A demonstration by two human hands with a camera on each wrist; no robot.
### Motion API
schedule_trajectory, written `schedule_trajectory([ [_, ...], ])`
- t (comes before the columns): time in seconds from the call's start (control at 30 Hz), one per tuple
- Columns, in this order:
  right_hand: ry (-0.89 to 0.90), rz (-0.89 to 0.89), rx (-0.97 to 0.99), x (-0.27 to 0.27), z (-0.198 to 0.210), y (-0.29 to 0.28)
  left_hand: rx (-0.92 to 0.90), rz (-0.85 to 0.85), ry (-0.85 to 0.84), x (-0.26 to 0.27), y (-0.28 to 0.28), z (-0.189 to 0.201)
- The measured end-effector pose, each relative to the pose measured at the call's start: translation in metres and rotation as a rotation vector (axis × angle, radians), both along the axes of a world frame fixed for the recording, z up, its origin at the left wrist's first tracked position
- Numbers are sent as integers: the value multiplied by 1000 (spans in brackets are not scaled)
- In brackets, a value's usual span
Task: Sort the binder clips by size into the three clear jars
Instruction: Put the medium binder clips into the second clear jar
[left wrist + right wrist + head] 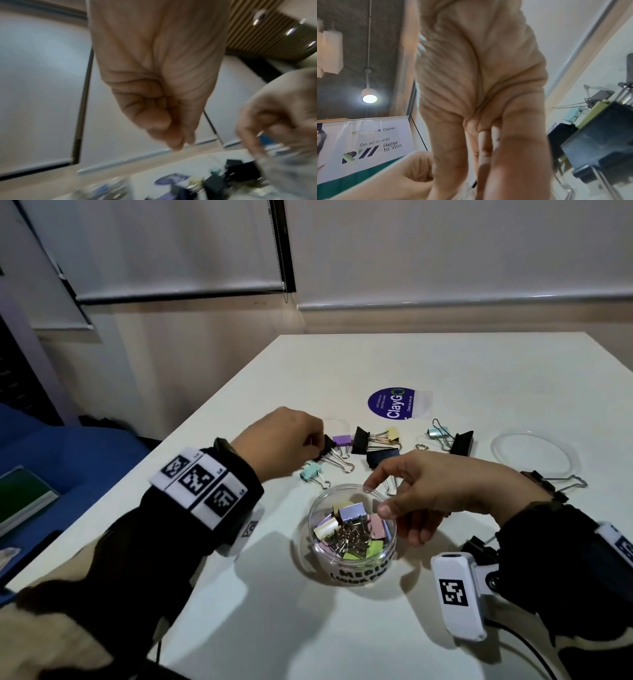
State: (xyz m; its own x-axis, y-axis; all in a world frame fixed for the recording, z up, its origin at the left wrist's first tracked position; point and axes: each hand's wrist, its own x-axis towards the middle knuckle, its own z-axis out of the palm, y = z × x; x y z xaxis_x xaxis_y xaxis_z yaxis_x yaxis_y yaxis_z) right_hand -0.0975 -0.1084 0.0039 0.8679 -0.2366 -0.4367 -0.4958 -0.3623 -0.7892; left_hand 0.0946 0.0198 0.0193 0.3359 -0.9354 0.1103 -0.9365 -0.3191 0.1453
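A clear jar [352,559] marked MEDIUM stands near the table's front and holds several pastel binder clips [352,520]. My right hand [378,496] hovers over its right rim, fingers loosely spread and empty; the right wrist view shows its fingers [488,142] extended. My left hand [315,441] is at the left end of a row of loose clips, fingers curled together above a black clip [327,446]. In the left wrist view its fingertips [178,144] pinch together and nothing shows between them. Purple [342,440], mint [310,474], yellow [393,434] and pale blue [435,433] clips lie nearby.
Larger black clips [361,440] [383,457] [462,442] lie behind the jar, and two more sit by my right wrist [544,479]. A clear lid [536,455] lies at the right. A blue round sticker [394,407] is on the table. The table's left edge [191,433] drops to a blue seat.
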Motion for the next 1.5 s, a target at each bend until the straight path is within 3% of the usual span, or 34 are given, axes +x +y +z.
schedule_trajectory([
  [0.13, -6, -5, 0, 0, -1, 1, 195, 130, -37, 35, -5, -21],
  [0.3, -11, -8, 8, 1, -2, 1, 345, 150, 13, 47, -7, -36],
  [0.5, -15, -8, 17, 1, -2, 0, 280, 115, 9, 46, 1, -32],
  [0.6, -18, -7, 23, 2, -4, -2, 94, 64, 167, 27, 18, -3],
  [0.7, -18, -1, 29, 2, -5, -2, 139, -91, 276, -6, 32, 21],
  [0.8, -18, -4, 33, 2, -3, -1, 263, -170, 187, -29, 33, 20],
  [1.03, -24, -10, 17, 2, -4, -1, 313, -273, -29, -53, 25, 20],
  [1.23, -23, -11, 6, 2, -4, 0, 386, -228, -158, -59, 19, 7],
  [1.37, -28, -12, 8, 2, -4, 0, 243, -270, -31, -48, 15, 11],
  [1.5, -27, -14, 19, 2, -5, -1, 126, -104, 69, -11, -3, 4],
])
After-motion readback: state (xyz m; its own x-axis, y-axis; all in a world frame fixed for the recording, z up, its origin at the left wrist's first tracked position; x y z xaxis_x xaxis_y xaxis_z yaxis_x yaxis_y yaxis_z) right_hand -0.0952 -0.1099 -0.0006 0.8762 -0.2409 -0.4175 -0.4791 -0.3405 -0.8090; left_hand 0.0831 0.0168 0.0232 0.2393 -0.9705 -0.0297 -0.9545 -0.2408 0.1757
